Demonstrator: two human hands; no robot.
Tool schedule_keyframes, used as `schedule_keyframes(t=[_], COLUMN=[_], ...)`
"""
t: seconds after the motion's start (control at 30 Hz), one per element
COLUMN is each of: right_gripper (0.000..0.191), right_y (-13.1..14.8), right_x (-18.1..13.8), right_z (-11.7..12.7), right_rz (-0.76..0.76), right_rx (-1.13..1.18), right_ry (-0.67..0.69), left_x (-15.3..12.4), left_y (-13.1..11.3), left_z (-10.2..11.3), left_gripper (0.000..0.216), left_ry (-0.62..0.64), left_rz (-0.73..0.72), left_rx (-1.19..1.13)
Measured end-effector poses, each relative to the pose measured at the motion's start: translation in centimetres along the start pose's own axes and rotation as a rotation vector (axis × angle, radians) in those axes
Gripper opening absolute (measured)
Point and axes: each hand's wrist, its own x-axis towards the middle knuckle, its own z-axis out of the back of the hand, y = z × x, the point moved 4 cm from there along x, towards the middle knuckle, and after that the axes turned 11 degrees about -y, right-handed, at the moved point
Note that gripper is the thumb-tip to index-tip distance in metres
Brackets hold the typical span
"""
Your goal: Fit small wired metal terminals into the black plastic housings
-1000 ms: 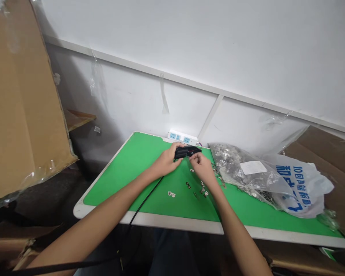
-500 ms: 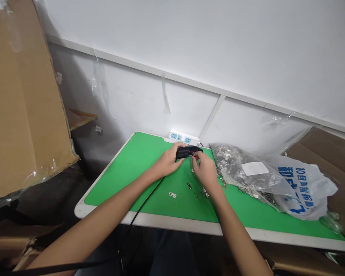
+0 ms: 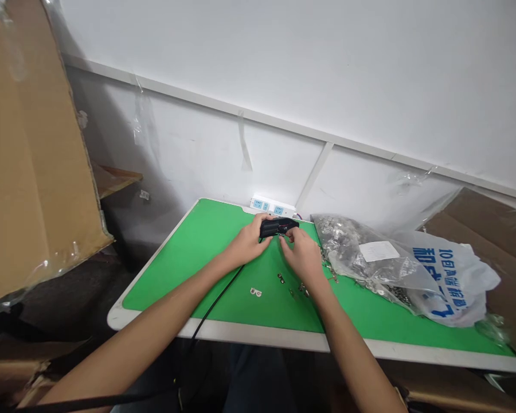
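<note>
My left hand [image 3: 250,237] is closed around the left end of a black plastic housing [image 3: 270,228], held just above the green tabletop [image 3: 176,252]. Its open side shows a hollow with small parts inside, too small to name. At the right end my right hand [image 3: 301,250] has its fingertips inside or against the housing, and its thumb points to the lower edge beside a small shiny bit. What the fingers pinch, if anything, is hidden. A black cable [image 3: 217,299] runs from beneath my left hand over the table's front edge.
Small metal pieces [image 3: 281,278] and a pale flat piece [image 3: 255,292] lie on the table. A white power strip [image 3: 273,206] sits by the wall. Clear bags of metal parts [image 3: 348,241] fill the right side. Cardboard [image 3: 34,155] stands at the left.
My right thumb has moved left and down along the housing's lower edge, and the right fingers have shifted slightly. The left hand keeps its hold. The whole view has shifted a little.
</note>
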Motion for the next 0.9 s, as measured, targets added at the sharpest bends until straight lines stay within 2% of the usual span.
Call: schedule_keyframes(t=[0.4, 0.6, 0.9], right_gripper=[0.015, 0.012, 0.009], right_y=[-0.8, -1.2, -1.0], right_x=[0.3, 0.4, 0.2], right_z=[0.0, -0.8, -0.7], right_rz=[-0.117, -0.145, -0.100], right_rx=[0.202, 0.258, 0.141], right_ry=[-0.022, 0.020, 0.025], left_x=[-0.1, -0.3, -0.4], left_y=[0.1, 0.2, -0.1], left_z=[-0.2, -0.3, -0.4], left_gripper=[0.052, 0.052, 0.050], left_ry=[0.046, 0.055, 0.054], left_rz=[0.003, -0.008, 0.011], left_rx=[0.042, 0.042, 0.034])
